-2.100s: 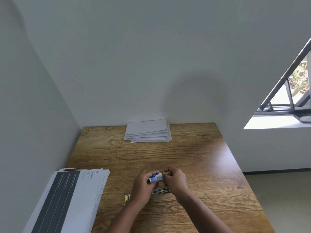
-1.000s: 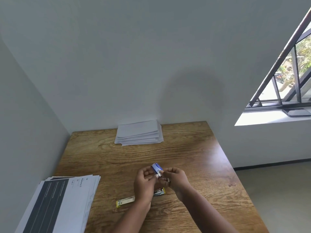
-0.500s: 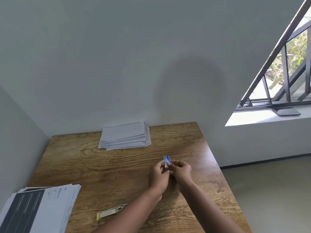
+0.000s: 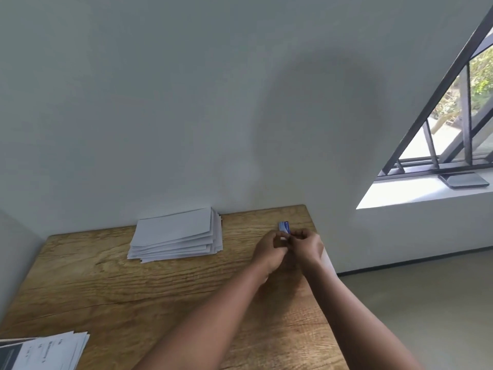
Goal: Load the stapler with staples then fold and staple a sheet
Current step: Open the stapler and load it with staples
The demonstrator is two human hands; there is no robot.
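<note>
Left hand [image 4: 270, 249] and right hand [image 4: 306, 245] pinched together on small blue-and-white staple box [image 4: 284, 227], raised over far right corner of wooden surface [image 4: 160, 289], probably to pull staples free; stapler not visible.

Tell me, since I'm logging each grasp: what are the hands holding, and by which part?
Both hands, left hand and right hand, pinch a small blue staple box by its lower end; its top pokes above the fingertips.

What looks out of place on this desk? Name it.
Nothing is spilled or damaged. The white paper stack at the back is fanned unevenly, and the printed sheets hang off the desk's near left corner. The stapler is out of view.
</note>
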